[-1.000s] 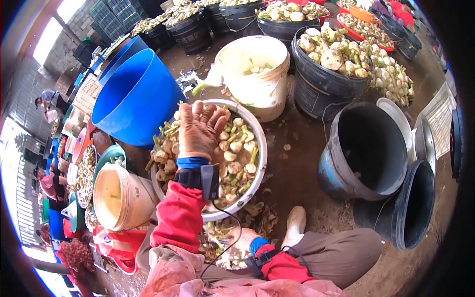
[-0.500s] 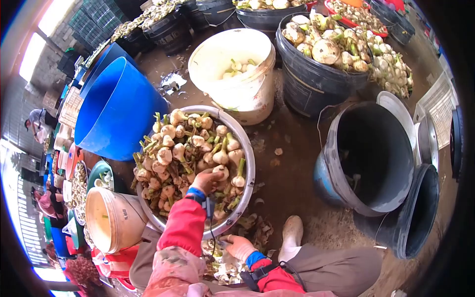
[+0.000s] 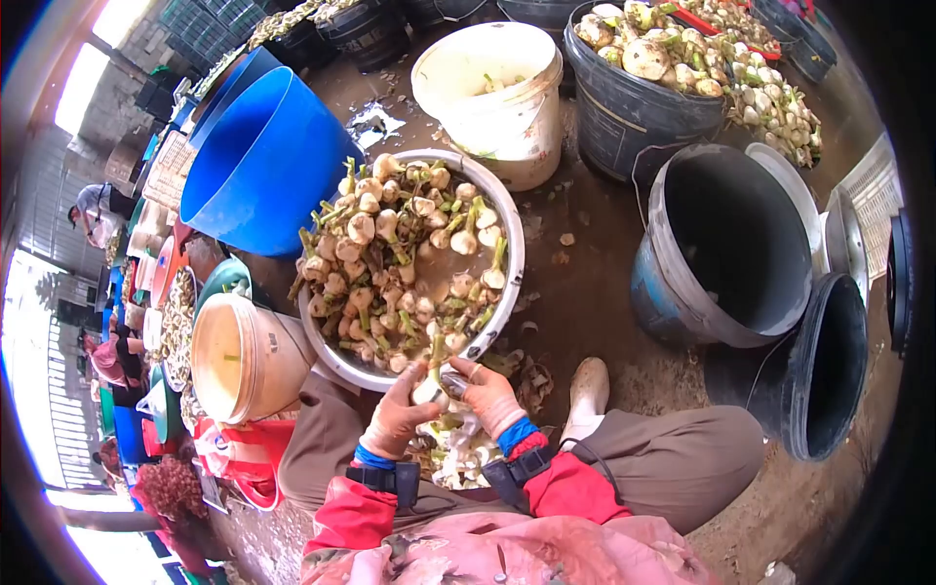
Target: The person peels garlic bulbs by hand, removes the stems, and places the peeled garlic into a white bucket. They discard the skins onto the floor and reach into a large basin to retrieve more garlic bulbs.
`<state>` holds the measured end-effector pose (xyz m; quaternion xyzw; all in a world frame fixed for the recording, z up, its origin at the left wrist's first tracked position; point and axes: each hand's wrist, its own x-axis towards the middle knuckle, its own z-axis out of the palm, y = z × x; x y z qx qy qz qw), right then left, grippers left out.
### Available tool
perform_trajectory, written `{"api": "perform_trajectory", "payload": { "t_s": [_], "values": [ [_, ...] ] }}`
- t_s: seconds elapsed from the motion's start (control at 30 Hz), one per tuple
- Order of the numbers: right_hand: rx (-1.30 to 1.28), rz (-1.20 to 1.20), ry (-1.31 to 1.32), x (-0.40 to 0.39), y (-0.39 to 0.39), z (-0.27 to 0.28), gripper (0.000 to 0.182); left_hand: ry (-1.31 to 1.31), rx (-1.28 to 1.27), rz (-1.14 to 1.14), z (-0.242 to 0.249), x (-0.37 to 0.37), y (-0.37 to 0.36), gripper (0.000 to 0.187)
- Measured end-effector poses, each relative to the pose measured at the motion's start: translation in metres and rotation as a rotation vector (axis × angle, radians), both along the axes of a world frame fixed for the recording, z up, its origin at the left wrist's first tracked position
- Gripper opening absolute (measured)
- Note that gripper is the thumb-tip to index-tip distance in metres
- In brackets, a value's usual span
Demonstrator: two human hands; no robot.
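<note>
Between my two hands, above the lap and at the near rim of a round basin (image 3: 511, 283), is a garlic bulb (image 3: 429, 392) with its green stem pointing up. My left hand (image 3: 398, 414) has its fingers wrapped round the bulb's left side. My right hand (image 3: 486, 392) is closed at the bulb's right side on a small metal tool (image 3: 454, 383), mostly hidden by the fingers. Many garlic bulbs with stems (image 3: 361, 229) fill the basin, leaving part of its bottom showing. Pale garlic peelings (image 3: 453, 453) lie below my hands.
A blue tub (image 3: 234, 185) stands left of the basin, a white bucket (image 3: 517, 136) behind it. Beyond are a black tub (image 3: 624, 127) heaped with garlic and a grey bucket (image 3: 673, 283) at the right. A cream bucket (image 3: 268, 361) is near my left leg. Other people work far left.
My left hand has come back from the basin's garlic to the near rim, now with a bulb. My right hand has risen to meet it. The view has shifted.
</note>
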<state>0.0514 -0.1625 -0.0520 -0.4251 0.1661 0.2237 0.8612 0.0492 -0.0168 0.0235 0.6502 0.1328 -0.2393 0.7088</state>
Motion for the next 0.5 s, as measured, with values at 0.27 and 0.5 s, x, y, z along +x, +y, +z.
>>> {"api": "perform_trajectory", "payload": {
  "t_s": [0.27, 0.5],
  "values": [
    [-0.472, 0.18, -0.147, -0.011, 0.02, -0.029, 0.032, -0.494, 0.972, -0.211, -0.006, -0.034, -0.03, 0.062],
    [-0.463, 0.084, -0.142, -0.012, 0.019, -0.033, 0.047, -0.349, 0.623, -0.027, -0.009, -0.033, -0.03, 0.063]
  ]
}}
